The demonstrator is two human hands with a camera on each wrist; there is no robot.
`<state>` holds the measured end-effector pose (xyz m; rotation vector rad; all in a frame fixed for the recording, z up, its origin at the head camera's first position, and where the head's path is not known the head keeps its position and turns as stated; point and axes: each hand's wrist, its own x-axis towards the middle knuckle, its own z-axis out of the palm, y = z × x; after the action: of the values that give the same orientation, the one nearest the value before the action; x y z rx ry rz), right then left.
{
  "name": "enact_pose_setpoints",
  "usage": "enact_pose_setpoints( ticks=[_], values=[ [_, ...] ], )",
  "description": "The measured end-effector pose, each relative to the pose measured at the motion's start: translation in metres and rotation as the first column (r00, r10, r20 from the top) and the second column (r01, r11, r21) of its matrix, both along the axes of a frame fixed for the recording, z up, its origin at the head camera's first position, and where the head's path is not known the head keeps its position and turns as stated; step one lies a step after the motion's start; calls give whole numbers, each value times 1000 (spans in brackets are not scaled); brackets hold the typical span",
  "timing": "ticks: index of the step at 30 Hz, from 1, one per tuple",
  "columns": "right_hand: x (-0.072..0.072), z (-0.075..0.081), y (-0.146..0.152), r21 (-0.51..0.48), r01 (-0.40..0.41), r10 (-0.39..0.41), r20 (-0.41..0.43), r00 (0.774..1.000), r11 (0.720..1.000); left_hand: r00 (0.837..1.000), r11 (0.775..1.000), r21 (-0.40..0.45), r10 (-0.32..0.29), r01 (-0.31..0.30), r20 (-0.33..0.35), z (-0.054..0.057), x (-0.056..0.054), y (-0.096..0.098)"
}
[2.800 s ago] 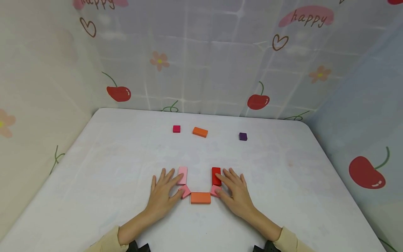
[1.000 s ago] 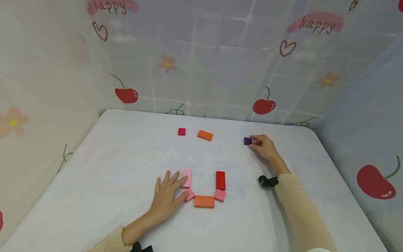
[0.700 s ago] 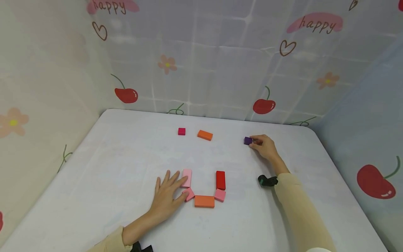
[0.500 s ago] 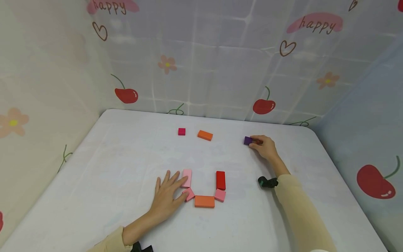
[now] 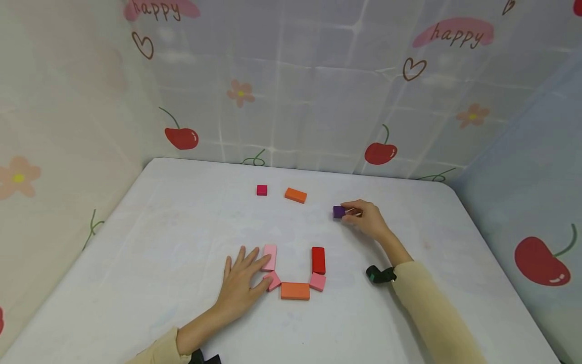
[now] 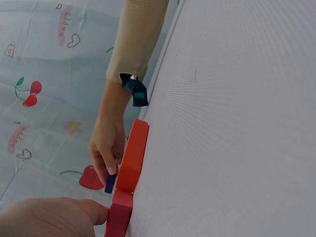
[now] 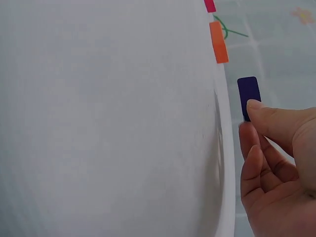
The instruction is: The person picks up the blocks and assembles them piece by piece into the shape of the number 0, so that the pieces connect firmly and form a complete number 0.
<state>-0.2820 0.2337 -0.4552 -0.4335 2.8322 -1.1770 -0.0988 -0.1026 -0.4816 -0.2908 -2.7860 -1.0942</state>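
My right hand (image 5: 367, 219) pinches a small purple block (image 5: 338, 212) between thumb and fingers, over the far right half of the table. In the right wrist view the purple block (image 7: 248, 94) sticks out past the thumb tip. My left hand (image 5: 240, 289) lies with spread, straight fingers beside a light pink block (image 5: 271, 257) and a pink block (image 5: 274, 281), touching them. These join an orange block (image 5: 295, 291), a second pink block (image 5: 318, 282) and a red block (image 5: 318, 260) in a U shape whose gap faces the far side.
Near the table's far edge lie a crimson block (image 5: 261, 190) and another orange block (image 5: 296, 195), apart from each other. The white table (image 5: 182, 222) is bordered by a patterned curtain (image 5: 309, 101) behind and at both sides.
My right hand left the red and pink blocks, reached to the far right and took hold of the purple block. It has since moved left and nearer with it. The left hand stays put.
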Motion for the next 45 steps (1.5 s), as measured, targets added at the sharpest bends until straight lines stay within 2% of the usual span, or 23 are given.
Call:
enact_pose_setpoints(
  ticks=[6, 13, 25, 45],
  values=[
    [12, 2, -20, -15, -102, 102, -17, 995, 995, 1000, 1000, 0, -1, 1, -2, 0, 0, 0],
    [23, 0, -35, -9, -204, 204, -24, 979, 979, 1000, 1000, 0, -3, 3, -2, -1, 0, -1],
    [37, -4, -45, -23, -241, 241, 18, 970, 970, 1000, 1000, 7, -7, 7, 3, -3, -1, -2],
    [41, -7, -43, -48, -314, 315, 12, 949, 948, 1000, 1000, 15, -11, 11, 0, -2, 0, -1]
  ],
)
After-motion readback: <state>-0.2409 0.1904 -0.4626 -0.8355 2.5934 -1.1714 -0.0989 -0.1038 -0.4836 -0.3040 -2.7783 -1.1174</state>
